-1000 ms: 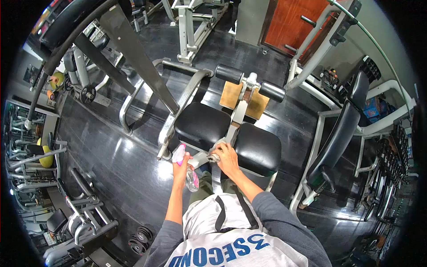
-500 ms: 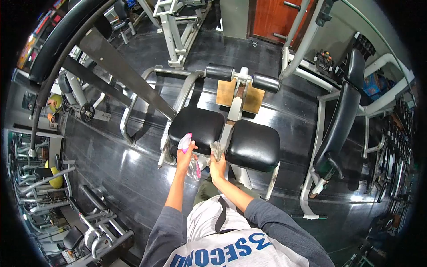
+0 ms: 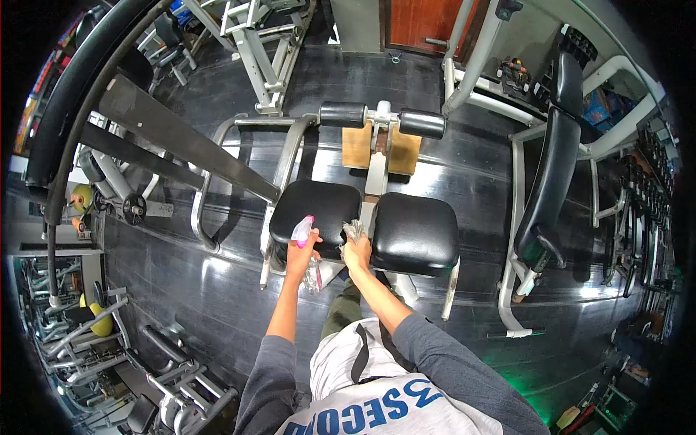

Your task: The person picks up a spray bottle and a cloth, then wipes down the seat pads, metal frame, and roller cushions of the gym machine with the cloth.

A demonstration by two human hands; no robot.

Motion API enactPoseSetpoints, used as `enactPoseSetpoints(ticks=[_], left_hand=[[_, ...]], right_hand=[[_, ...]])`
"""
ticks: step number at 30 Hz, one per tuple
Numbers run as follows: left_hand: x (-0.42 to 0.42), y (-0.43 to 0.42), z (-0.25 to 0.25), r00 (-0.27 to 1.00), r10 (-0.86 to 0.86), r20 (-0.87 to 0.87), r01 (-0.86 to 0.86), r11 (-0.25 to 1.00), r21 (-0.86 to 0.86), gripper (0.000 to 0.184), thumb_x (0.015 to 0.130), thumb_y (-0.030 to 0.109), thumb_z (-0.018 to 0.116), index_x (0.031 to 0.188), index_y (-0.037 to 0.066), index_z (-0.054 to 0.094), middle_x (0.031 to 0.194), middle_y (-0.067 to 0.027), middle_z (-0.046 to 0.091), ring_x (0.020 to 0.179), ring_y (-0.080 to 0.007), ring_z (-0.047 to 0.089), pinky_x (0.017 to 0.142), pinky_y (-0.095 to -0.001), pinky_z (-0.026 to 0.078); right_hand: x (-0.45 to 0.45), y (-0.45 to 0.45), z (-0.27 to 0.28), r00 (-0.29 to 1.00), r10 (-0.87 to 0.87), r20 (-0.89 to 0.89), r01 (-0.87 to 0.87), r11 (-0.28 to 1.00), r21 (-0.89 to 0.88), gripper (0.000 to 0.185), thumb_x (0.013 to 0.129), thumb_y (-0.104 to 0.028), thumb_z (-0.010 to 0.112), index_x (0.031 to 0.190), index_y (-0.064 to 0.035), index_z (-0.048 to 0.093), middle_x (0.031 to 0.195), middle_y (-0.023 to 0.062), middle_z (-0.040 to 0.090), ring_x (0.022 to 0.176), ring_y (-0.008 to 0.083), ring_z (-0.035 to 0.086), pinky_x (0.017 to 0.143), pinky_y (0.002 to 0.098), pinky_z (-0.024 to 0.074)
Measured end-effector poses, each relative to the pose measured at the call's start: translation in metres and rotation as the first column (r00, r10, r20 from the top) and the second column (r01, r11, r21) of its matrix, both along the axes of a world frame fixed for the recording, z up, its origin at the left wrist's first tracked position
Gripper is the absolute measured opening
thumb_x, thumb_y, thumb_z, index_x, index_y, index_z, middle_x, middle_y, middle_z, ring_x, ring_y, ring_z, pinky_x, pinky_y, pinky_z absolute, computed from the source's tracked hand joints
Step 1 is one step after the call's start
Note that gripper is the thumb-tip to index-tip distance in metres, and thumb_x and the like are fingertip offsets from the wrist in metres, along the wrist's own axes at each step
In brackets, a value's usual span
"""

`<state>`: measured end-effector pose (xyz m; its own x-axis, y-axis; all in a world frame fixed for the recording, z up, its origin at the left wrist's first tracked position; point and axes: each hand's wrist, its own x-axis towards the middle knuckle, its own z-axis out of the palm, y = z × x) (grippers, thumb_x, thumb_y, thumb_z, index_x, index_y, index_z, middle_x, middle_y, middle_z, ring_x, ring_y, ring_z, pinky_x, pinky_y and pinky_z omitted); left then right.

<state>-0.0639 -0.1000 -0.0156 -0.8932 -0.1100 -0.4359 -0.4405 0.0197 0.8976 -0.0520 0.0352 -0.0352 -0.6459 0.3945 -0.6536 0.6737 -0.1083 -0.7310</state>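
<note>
My left hand (image 3: 301, 254) is wrapped round a clear spray bottle (image 3: 312, 278) with a pink and white spray head (image 3: 303, 230), held above the front edge of the left black seat pad (image 3: 316, 203). Close beside it, my right hand (image 3: 357, 254) grips a crumpled grey cloth (image 3: 353, 230) near the gap between the two pads. The right black seat pad (image 3: 413, 233) lies to the right of that hand. Behind the pads, a metal post (image 3: 378, 170) carries two black foam rollers (image 3: 423, 123).
A wooden foot plate (image 3: 403, 154) sits beneath the rollers. A long grey lever (image 3: 181, 138) slants in from the upper left. At the right stands a bench with a tall black backrest (image 3: 552, 181). Dumbbell racks line the far right, and more machines stand at the left.
My right hand has come up off the frame between the pads with the cloth and turned. The view has shifted, so the machine's rollers and post appear further left. The bottle stays in my left hand.
</note>
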Motion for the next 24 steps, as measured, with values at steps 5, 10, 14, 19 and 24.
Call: enactPoseSetpoints(ticks=[5, 10, 14, 19, 24], left_hand=[[-0.002, -0.008, -0.002, 0.996, -0.046, 0.071, 0.044, 0.999, 0.025, 0.048, 0.089, 0.030, 0.067, 0.128, 0.007, 0.053, 0.084, -0.0056, 0.063, 0.055, -0.0107, 0.055, 0.044, -0.0244, 0.046], [-0.009, -0.012, 0.003, 0.986, -0.140, 0.091, 0.139, 0.990, 0.017, 0.047, 0.090, 0.031, 0.065, 0.128, 0.007, 0.053, 0.082, -0.0060, 0.063, 0.054, -0.0110, 0.055, 0.044, -0.0252, 0.045], [-0.019, -0.019, 0.009, 0.972, -0.211, 0.105, 0.207, 0.977, 0.048, 0.042, 0.090, 0.027, 0.066, 0.123, 0.003, 0.058, 0.081, -0.0078, 0.065, 0.052, -0.0123, 0.056, 0.044, -0.0258, 0.046], [-0.030, -0.024, 0.012, 0.954, -0.254, 0.159, 0.239, 0.965, 0.106, 0.037, 0.090, 0.028, 0.065, 0.117, 0.002, 0.060, 0.081, -0.0084, 0.065, 0.047, -0.0141, 0.056, 0.044, -0.0266, 0.046], [-0.039, -0.027, 0.017, 0.934, -0.322, 0.157, 0.302, 0.943, 0.139, 0.031, 0.091, 0.030, 0.064, 0.103, 0.002, 0.063, 0.082, -0.0084, 0.066, 0.046, -0.0161, 0.057, 0.044, -0.0284, 0.046]], right_hand=[[-0.011, 0.012, -0.011, 0.969, 0.246, 0.004, -0.239, 0.935, 0.262, 0.029, 0.087, -0.016, 0.055, 0.111, -0.0020, 0.057, 0.099, 0.0255, 0.066, 0.098, 0.0426, 0.062, 0.084, 0.0493, 0.0479], [-0.038, 0.021, -0.020, 0.959, 0.278, 0.047, -0.279, 0.906, 0.318, 0.032, 0.086, -0.013, 0.052, 0.117, -0.0028, 0.057, 0.101, 0.0260, 0.065, 0.099, 0.0421, 0.062, 0.087, 0.0491, 0.0478], [-0.058, 0.022, -0.033, 0.975, 0.220, 0.031, -0.216, 0.905, 0.366, 0.036, 0.086, -0.012, 0.052, 0.121, -0.0064, 0.057, 0.103, 0.0250, 0.065, 0.100, 0.0409, 0.062, 0.088, 0.0481, 0.0481], [-0.048, 0.029, -0.016, 0.905, 0.418, 0.083, -0.424, 0.870, 0.251, 0.056, 0.083, -0.013, 0.055, 0.137, -0.0119, 0.046, 0.109, 0.0263, 0.063, 0.105, 0.0409, 0.060, 0.091, 0.0468, 0.0477], [-0.016, 0.023, 0.019, 0.735, 0.651, 0.189, -0.668, 0.646, 0.370, 0.068, 0.078, -0.008, 0.056, 0.143, -0.0017, 0.034, 0.103, 0.0316, 0.062, 0.100, 0.0445, 0.061, 0.089, 0.0493, 0.0481]])
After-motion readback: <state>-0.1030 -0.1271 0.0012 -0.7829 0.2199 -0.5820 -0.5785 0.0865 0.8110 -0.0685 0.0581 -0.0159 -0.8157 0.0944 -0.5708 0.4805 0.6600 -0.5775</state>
